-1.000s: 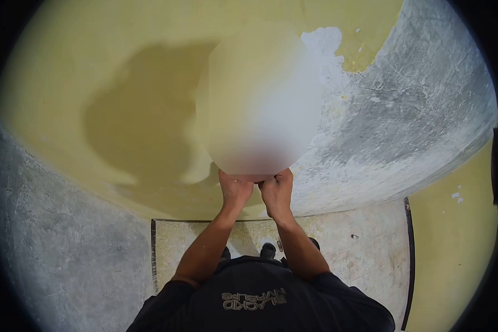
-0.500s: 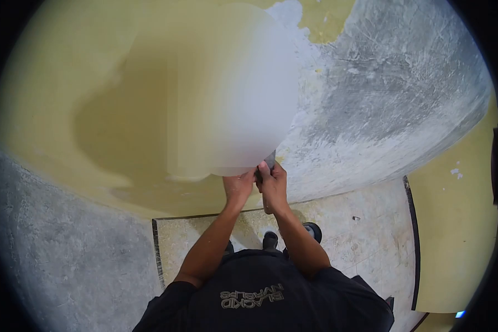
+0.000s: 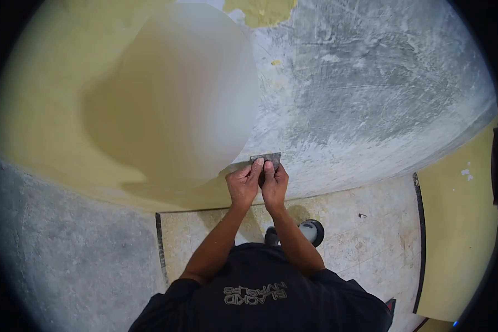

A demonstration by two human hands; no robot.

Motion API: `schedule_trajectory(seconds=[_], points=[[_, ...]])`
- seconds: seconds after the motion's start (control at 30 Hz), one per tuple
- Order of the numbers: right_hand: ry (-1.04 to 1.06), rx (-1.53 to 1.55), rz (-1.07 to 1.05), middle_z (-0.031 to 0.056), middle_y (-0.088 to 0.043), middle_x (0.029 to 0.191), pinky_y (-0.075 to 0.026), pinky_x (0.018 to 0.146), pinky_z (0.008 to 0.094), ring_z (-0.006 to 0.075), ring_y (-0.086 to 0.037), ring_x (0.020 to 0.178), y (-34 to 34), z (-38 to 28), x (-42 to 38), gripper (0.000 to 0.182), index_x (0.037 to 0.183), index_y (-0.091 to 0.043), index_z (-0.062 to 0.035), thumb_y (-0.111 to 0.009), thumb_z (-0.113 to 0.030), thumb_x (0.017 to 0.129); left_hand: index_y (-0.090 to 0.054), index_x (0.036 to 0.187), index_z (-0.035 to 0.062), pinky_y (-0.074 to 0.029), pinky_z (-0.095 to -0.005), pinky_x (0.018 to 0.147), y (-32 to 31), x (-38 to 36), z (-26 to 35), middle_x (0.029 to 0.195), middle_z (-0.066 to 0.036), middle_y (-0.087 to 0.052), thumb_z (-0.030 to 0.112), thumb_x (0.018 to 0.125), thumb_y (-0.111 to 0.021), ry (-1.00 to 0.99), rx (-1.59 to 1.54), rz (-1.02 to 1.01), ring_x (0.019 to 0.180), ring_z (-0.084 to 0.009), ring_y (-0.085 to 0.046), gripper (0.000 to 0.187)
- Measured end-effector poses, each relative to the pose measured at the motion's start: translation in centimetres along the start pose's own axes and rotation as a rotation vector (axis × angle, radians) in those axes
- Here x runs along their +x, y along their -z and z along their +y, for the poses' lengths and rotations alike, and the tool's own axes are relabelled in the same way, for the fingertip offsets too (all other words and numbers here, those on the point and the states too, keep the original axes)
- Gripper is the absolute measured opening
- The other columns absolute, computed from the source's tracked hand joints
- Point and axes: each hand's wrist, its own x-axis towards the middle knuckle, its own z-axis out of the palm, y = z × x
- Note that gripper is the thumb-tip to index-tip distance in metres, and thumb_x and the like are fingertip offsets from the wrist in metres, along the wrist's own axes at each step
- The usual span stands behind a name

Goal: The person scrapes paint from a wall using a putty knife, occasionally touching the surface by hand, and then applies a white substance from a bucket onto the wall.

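1. The flat grey scraper (image 3: 274,157) is near mid-view, at 12 o'clock from the person's chest, in front of the patchy wall (image 3: 371,110).
2. The left hand (image 3: 242,186) and right hand (image 3: 274,189) are side by side, both pinching its lower edge, thumbs on the near face, fingers curled behind.
3. It looks light and thin, probably stiff metal with slight flex; breakage seems unlikely, though dust could make it slippery.
4. The lower edge is the sound place to grip, one thumb at 7 o'clock and the other at 5, leaving the upper edge free.
5. Any handle is hidden by the hands, and contact with the wall is hard to judge.
6. From the hands, a round container (image 3: 310,231) sits at 5 o'clock on the floor (image 3: 371,232).
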Motion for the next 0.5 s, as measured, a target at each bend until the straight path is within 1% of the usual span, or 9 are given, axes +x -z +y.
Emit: schedule_trajectory(seconds=[0.07,0.13,0.2,0.27,0.33,0.4,0.43,0.47,0.5], points=[[0.016,0.115,-0.05,-0.0005,-0.055,0.067,-0.04,0.05,0.0239,0.006,-0.047,0.059,0.0,-0.2,0.2,0.034,0.09,-0.057,0.0017,-0.054,-0.031,0.098,-0.071,0.081,-0.0049,-0.04,-0.02,0.05,-0.6,0.2,-0.2,0.065,0.004,-0.058,0.018,0.091,-0.067,-0.017,-0.042,0.01,0.058,-0.003,-0.048,0.025],[0.02,0.106,-0.04,-0.0005,-0.055,0.068,-0.04,0.05,0.0239,0.0061,-0.047,0.059,0.2,-0.2,-0.3,0.033,0.09,-0.057,0.0018,-0.054,-0.03,0.098,-0.068,0.074,-0.0057,-0.037,-0.0232,0.046,-0.7,-0.1,-0.5,0.054,0.002,-0.052,0.018,0.089,-0.07,-0.078,-0.051,0.046,0.054,-0.0027,-0.042,0.028],[0.053,0.092,-0.044,-0.0005,-0.055,0.068,-0.04,0.051,0.024,0.0063,-0.048,0.059,-0.1,-0.3,1.0,0.033,0.09,-0.057,0.0019,-0.054,-0.03,0.098,-0.067,0.073,-0.0056,-0.037,-0.0233,0.046,-0.9,0.8,-0.5,0.054,0.002,-0.052,0.017,0.089,-0.07,-0.12,-0.009,0.065,0.054,-0.0028,-0.042,0.028],[0.011,0.145,-0.064,-0.0004,-0.055,0.069,-0.041,0.052,0.0239,0.0064,-0.048,0.06,0.3,-0.1,0.3,0.032,0.09,-0.057,0.0019,-0.053,-0.029,0.099,-0.067,0.072,-0.0056,-0.037,-0.0233,0.046,-0.8,-0.7,-0.7,0.054,0.003,-0.052,0.016,0.089,-0.069,-0.11,0.044,0.086,0.054,-0.0029,-0.042,0.027],[0.044,0.124,-0.072,-0.0001,-0.056,0.07,-0.041,0.053,0.0238,0.0064,-0.049,0.061,0.3,0.1,0.3,0.033,0.089,-0.057,0.0019,-0.053,-0.029,0.099,-0.066,0.071,-0.0054,-0.036,-0.0244,0.045,-1.3,-0.2,0.3,0.053,0.002,-0.051,0.016,0.088,-0.07,-0.113,-0.103,0.07,0.053,-0.0032,-0.041,0.028],[0.096,0.072,0.013,0.0005,-0.057,0.07,-0.041,0.053,0.0235,0.0065,-0.049,0.061,-0.2,0.1,0.3,0.033,0.09,-0.058,0.0025,-0.053,-0.029,0.099,-0.065,0.069,-0.0055,-0.036,-0.0246,0.044,-1.0,0.3,0.3,0.052,0.002,-0.051,0.017,0.088,-0.07,-0.145,-0.049,0.088,0.052,-0.0031,-0.041,0.03],[0.063,0.141,-0.01,0.001,-0.058,0.07,-0.041,0.054,0.0228,0.0063,-0.049,0.062,-0.3,-0.2,0.4,0.034,0.094,-0.06,0.003,-0.054,-0.03,0.098,-0.066,0.072,-0.0052,-0.037,-0.0224,0.047,-0.6,0.7,0.8,0.058,0.003,-0.053,0.015,0.09,-0.068,-0.156,0.075,0.051,0.056,-0.0031,-0.043,0.028],[0.045,0.136,-0.004,0.001,-0.058,0.07,-0.041,0.054,0.0228,0.0063,-0.049,0.062,0.0,-0.1,0.2,0.034,0.094,-0.06,0.003,-0.054,-0.03,0.098,-0.067,0.074,-0.005,-0.038,-0.0203,0.05,-0.2,0.1,0.9,0.063,0.003,-0.056,0.014,0.091,-0.066,-0.141,0.209,0.005,0.059,-0.003,-0.045,0.026],[0.043,0.146,-0.031,0.001,-0.057,0.07,-0.041,0.054,0.0228,0.0062,-0.049,0.062,0.3,0.0,0.1,0.033,0.094,-0.06,0.0029,-0.054,-0.03,0.098,-0.067,0.072,-0.0045,-0.038,-0.0213,0.05,-0.6,0.2,0.2,0.062,0.003,-0.056,0.014,0.091,-0.066,-0.109,-0.041,-0.009,0.059,-0.0032,-0.045,0.027]])
